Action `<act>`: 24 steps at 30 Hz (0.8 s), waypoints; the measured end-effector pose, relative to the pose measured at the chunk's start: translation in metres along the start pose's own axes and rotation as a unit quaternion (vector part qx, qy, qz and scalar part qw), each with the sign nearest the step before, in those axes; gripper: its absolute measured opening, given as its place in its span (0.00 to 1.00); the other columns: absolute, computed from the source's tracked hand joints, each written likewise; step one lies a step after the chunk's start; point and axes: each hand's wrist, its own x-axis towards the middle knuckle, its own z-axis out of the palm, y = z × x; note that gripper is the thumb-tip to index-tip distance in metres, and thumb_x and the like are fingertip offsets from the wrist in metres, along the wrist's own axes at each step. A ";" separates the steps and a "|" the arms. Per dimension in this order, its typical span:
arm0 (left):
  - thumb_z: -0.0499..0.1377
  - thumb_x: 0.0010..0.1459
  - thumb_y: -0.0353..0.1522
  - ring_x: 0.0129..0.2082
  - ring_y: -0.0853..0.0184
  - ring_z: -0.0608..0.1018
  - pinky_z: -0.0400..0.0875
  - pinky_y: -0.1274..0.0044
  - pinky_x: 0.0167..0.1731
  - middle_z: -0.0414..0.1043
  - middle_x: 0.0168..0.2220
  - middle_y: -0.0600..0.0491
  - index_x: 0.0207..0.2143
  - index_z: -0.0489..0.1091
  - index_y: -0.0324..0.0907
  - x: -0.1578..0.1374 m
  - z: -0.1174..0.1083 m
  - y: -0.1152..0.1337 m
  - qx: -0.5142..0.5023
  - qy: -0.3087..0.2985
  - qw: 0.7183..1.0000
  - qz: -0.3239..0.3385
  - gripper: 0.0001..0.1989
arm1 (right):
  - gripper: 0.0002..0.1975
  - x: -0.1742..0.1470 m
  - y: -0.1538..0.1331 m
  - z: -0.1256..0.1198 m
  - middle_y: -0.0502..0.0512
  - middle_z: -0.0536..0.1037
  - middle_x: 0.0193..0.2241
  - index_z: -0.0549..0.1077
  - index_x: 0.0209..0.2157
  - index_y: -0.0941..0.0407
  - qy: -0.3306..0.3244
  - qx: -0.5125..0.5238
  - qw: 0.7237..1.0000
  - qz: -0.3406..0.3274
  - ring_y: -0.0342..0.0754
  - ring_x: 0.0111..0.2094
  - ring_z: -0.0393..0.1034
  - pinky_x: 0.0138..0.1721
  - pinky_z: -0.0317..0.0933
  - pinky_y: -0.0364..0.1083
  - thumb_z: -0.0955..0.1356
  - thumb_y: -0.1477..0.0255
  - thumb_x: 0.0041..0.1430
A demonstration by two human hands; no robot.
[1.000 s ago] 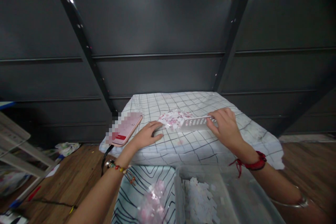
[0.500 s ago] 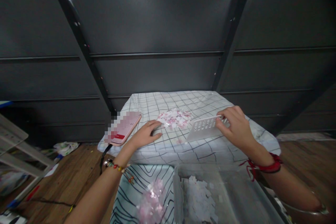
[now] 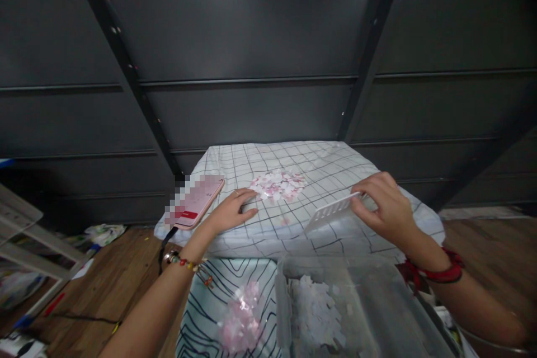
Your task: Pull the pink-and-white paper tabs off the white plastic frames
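My left hand (image 3: pixel 235 210) lies on the checked cloth with its fingers stretched out, the fingertips at the left edge of a pile of small pink and white flakes (image 3: pixel 279 184). Between my right thumb and fingers is a thin white plastic plate with a row of slots (image 3: pixel 329 213), tilted above the cloth to the right of the pile. My right hand (image 3: pixel 381 201) is closed on the plate's upper right end. A pink phone (image 3: pixel 199 201) lies to the left of my left hand.
At the cloth's (image 3: pixel 260 238) near side stand a blue tray with black wavy lines (image 3: pixel 205 313), bearing pink shiny bags (image 3: pixel 243 319), and a clear plastic bin (image 3: pixel 283 302) with white pieces (image 3: pixel 316 310). A dark panelled wall (image 3: pixel 251 112) rises behind; a white rack (image 3: pixel 42 246) stands left.
My right hand has moved slightly right and towards me with the slotted plate, which has shifted away from the pile. My left hand stays by the flakes; the view has shifted a little.
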 end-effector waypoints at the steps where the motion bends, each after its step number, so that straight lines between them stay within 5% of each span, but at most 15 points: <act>1: 0.53 0.56 0.39 0.53 0.62 0.65 0.58 0.68 0.54 0.64 0.52 0.47 0.50 0.62 0.40 0.000 0.000 0.000 0.000 0.000 1.000 -0.001 0.21 | 0.03 0.000 0.000 -0.001 0.51 0.70 0.22 0.65 0.26 0.54 0.008 -0.003 1.000 0.004 0.46 0.28 0.62 0.33 0.57 0.48 0.63 0.73 0.52; 10: 0.53 0.56 0.39 0.53 0.62 0.65 0.59 0.67 0.54 0.65 0.52 0.48 0.50 0.62 0.42 0.000 -0.001 0.000 -0.002 -0.003 1.000 -0.002 0.20 | 0.05 0.019 0.003 0.027 0.52 0.70 0.25 0.67 0.29 0.54 0.030 -0.016 0.997 0.073 0.48 0.31 0.61 0.36 0.56 0.49 0.61 0.70 0.55; 17: 0.53 0.56 0.38 0.53 0.61 0.64 0.59 0.67 0.54 0.64 0.52 0.46 0.50 0.62 0.40 0.000 -0.004 0.005 0.003 -0.007 1.000 -0.002 0.20 | 0.07 0.028 -0.009 0.064 0.55 0.71 0.28 0.68 0.31 0.57 0.012 -0.039 0.998 0.054 0.49 0.33 0.59 0.34 0.53 0.49 0.60 0.70 0.57; 24: 0.53 0.56 0.38 0.53 0.62 0.65 0.59 0.68 0.54 0.64 0.52 0.47 0.50 0.62 0.41 -0.001 -0.003 0.003 -0.001 0.002 1.000 0.004 0.20 | 0.06 0.025 -0.013 0.059 0.53 0.69 0.26 0.67 0.29 0.56 0.009 -0.035 0.998 0.057 0.49 0.33 0.58 0.33 0.52 0.48 0.60 0.71 0.56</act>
